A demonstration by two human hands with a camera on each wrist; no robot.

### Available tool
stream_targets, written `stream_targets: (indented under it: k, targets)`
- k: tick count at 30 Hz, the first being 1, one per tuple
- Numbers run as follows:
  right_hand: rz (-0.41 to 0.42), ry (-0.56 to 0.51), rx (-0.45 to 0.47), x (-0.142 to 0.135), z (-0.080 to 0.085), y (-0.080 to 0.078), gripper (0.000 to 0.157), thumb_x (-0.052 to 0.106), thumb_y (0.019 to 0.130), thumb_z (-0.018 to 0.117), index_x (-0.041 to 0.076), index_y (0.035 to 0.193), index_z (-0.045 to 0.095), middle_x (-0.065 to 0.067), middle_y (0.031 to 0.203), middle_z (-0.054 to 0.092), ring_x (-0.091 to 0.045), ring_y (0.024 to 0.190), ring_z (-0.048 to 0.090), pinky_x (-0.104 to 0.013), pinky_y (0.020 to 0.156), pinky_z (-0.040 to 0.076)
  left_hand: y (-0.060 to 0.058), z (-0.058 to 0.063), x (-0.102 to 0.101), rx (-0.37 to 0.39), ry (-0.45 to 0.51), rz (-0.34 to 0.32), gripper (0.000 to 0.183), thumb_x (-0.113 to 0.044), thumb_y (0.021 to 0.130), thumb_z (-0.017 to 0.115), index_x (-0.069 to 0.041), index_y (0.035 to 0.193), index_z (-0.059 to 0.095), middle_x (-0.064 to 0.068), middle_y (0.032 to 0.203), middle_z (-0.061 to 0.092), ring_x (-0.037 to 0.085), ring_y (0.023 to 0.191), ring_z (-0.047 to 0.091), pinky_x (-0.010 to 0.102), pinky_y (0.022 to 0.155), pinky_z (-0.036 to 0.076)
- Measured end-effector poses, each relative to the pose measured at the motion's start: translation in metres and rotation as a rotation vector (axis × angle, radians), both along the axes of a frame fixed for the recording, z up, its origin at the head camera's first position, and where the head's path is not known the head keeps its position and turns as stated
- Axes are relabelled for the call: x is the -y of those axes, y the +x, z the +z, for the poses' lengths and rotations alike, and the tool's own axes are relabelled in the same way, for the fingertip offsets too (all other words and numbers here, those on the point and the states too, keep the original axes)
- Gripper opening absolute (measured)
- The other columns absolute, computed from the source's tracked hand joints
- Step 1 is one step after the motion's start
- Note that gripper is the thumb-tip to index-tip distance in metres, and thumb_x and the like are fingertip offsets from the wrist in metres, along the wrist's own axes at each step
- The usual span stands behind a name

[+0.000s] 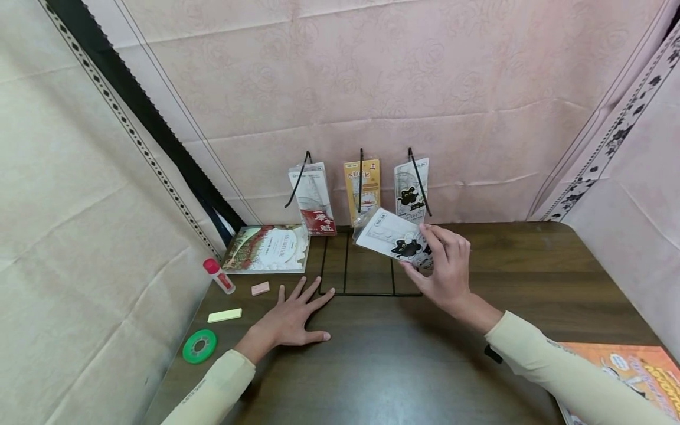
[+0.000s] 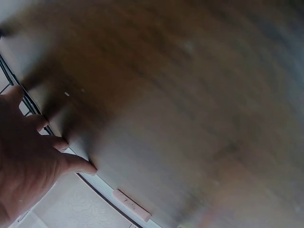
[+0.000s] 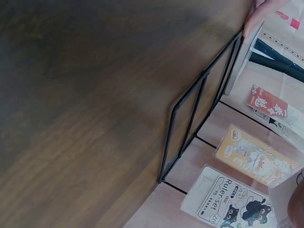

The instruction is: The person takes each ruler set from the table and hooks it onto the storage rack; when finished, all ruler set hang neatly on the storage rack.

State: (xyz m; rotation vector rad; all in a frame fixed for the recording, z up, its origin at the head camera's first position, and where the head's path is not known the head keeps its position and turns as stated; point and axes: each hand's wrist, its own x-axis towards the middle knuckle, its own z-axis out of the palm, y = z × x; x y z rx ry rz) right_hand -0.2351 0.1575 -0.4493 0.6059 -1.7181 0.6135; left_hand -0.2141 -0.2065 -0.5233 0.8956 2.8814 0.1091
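My right hand (image 1: 446,268) pinches a white ruler-set packet (image 1: 390,233) with a black cat print between thumb and fingers. It is tilted in front of a black wire rack (image 1: 370,294). My left hand (image 1: 289,319) lies spread on the table, its fingertips at the rack base's front left corner. On the rack's hooks hang a white and red packet (image 1: 313,198), a yellow packet (image 1: 369,180) and another black cat packet (image 1: 408,183). The right wrist view shows a packet (image 3: 228,197) printed "Ruler-set".
To the left lie a picture card or booklet (image 1: 265,251), a red-capped glue stick (image 1: 219,276), a pink eraser (image 1: 260,288), a pale yellow strip (image 1: 225,315) and a green tape roll (image 1: 199,346). An orange book (image 1: 632,372) lies at front right. Cloth curtains surround the wooden table.
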Motion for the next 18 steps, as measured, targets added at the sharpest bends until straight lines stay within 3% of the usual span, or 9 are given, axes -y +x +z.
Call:
stream_targets:
  k: [18]
  targets:
    - [-0.022,-0.086,0.008,0.016,0.008,-0.007,0.079,0.033,0.062,0.084,0.006,0.131,0.057,-0.018,0.123,0.057,-0.038,0.099,0.048,-0.049,0.08,0.033,-0.001,-0.001,0.0,-0.004,-0.003,0.004,0.091,-0.085,0.077,0.043,-0.046,0.152,0.011,0.003,0.165,0.007,0.041,0.15,0.008,0.08,0.102,0.014]
